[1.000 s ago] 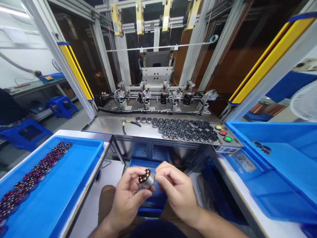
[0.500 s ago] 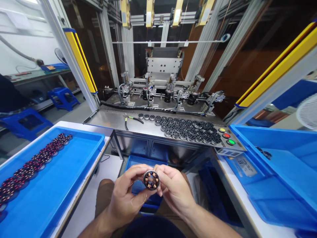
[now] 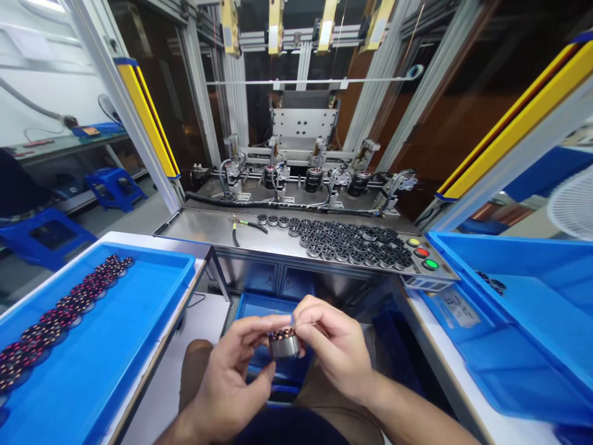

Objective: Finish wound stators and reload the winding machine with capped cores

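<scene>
Between my two hands, above my lap, is a motor stator (image 3: 284,347), a metal ring with copper windings on top and its smooth side facing me. My left hand (image 3: 238,364) curls around its left side, the index finger reaching across behind the top and the thumb low at the left. Thumb and fingertips of my right hand (image 3: 336,346) are pinched at the upper right rim. Whether a wire end is between them is too small to tell. More fingers of that hand show behind the stator.
Several bare stator cores (image 3: 345,241) cover the machine's steel ledge, beside cutting pliers (image 3: 248,224). Wound stators lie in the left blue tray (image 3: 152,290). A blue bin (image 3: 532,321) stands right, near the coloured push buttons (image 3: 430,264). Behind is the winding machine (image 3: 303,123).
The stator has tipped from its wound face toward me to its side toward me, windings up. My right hand has risen to the rim, and my left thumb has drawn away from the front.
</scene>
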The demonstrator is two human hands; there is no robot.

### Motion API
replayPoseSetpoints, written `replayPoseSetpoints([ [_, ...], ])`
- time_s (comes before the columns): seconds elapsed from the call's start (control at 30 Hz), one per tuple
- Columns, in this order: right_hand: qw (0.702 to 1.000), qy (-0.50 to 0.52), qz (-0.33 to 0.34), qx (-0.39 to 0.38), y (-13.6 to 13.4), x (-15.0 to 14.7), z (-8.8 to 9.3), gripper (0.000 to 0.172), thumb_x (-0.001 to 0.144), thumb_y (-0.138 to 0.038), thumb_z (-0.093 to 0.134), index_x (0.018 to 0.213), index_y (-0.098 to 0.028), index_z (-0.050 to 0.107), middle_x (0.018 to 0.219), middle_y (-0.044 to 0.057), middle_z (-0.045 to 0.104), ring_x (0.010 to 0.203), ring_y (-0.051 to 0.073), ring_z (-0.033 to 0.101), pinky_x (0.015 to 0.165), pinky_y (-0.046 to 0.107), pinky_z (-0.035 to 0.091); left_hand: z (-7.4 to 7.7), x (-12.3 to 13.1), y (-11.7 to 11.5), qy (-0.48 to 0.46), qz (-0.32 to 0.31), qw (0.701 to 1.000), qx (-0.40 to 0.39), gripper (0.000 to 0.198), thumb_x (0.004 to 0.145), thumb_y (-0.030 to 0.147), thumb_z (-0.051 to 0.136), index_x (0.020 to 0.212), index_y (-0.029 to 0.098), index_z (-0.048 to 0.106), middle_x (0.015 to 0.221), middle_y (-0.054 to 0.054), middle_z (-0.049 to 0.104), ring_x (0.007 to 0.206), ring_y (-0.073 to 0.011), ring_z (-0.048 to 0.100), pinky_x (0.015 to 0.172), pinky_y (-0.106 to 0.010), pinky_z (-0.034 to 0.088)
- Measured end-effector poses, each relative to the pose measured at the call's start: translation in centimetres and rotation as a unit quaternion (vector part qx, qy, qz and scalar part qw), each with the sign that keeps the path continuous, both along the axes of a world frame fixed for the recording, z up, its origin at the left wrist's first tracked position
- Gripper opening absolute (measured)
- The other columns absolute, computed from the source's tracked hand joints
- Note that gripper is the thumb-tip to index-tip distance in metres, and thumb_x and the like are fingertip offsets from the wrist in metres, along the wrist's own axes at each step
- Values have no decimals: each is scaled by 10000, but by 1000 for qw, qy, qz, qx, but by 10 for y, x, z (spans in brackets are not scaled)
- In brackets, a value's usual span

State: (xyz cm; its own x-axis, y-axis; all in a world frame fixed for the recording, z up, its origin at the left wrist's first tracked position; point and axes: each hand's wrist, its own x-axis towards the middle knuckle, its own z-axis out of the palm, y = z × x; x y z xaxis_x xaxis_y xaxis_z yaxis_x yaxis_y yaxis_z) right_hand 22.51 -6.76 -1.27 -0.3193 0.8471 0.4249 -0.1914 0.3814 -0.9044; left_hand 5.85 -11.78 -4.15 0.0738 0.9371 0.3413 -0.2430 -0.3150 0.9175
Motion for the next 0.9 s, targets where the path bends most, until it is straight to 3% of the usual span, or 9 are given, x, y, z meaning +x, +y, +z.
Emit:
replayPoseSetpoints([
  [0.07, 986, -62, -14, 151, 4, 7, 7, 196, 950, -246, 562, 777, -175, 622, 690, 25, 596, 614, 134, 585, 555, 252, 505, 6, 0, 3, -86, -53, 993, -53, 520, 764, 216, 794, 1229, 335, 595, 1296, -15, 670, 1202, -170, 614, 1021, -238, 479],
  [0.13, 957, -109, -16, 268, 7, 13, 12, 136, 963, -189, 528, 863, -175, 620, 710, 39, 625, 670, 143, 607, 590, 253, 518, 11, 1, 9, -162, -132, 969, -130, 482, 726, 402, 811, 1156, 256, 649, 1125, -50, 739, 1016, -171, 701, 872, -214, 553],
  [0.2, 931, -141, -24, 335, 8, 16, 14, 122, 971, -154, 500, 916, -172, 607, 734, 43, 636, 679, 134, 614, 581, 235, 513, 13, 4, 16, -196, -231, 927, -220, 443, 789, 552, 694, 1001, 163, 702, 836, -67, 766, 704, -139, 732, 607, -168, 566],
  [0.27, 914, -160, -31, 372, 9, 20, 15, 130, 974, -140, 480, 934, -167, 601, 742, 47, 636, 687, 137, 621, 591, 240, 519, 13, 7, 20, -198, -288, 894, -280, 460, 815, 569, 653, 893, 119, 708, 689, -71, 746, 551, -130, 707, 468, -145, 514],
  [0.4, 904, -165, -11, 394, 11, 30, 14, 98, 923, -117, 558, 995, -162, 606, 776, 60, 640, 716, 165, 632, 637, 285, 544, 10, 10, 18, -193, -215, 915, -282, 370, 700, 382, 833, 948, 139, 703, 749, -62, 766, 604, -148, 731, 497, -147, 524],
  [0.53, 951, -122, -14, 283, 16, 40, 7, 556, 818, -275, 757, 1306, -231, 495, 1015, 105, 636, 873, 210, 627, 708, 340, 566, 8, 8, 13, -178, -128, 946, -238, 414, 655, 312, 873, 1004, 183, 692, 821, -61, 779, 689, -164, 742, 570, -183, 561],
  [0.6, 969, -94, -1, 229, 18, 41, 3, 644, 784, -348, 787, 1344, -247, 485, 1063, 112, 611, 883, 212, 612, 713, 353, 568, 6, 8, 13, -167, -101, 953, -233, 422, 657, 295, 873, 1023, 193, 691, 842, -58, 778, 720, -160, 736, 600, -192, 570],
  [0.73, 971, -86, 26, 221, 16, 34, 2, 445, 801, -290, 774, 1218, -240, 627, 953, 79, 629, 843, 191, 619, 705, 322, 549, 4, 11, 14, -152, -106, 957, -221, 405, 685, 292, 854, 1046, 206, 691, 848, -55, 775, 740, -159, 728, 612, -196, 575],
  [0.9, 974, -67, 18, 216, 13, 26, 5, 315, 810, -226, 764, 1113, -229, 682, 876, 65, 646, 781, 175, 629, 664, 299, 538, 3, 12, 12, -151, -111, 958, -216, 393, 695, 288, 847, 1048, 210, 693, 831, -46, 767, 719, -157, 722, 614, -204, 580],
])
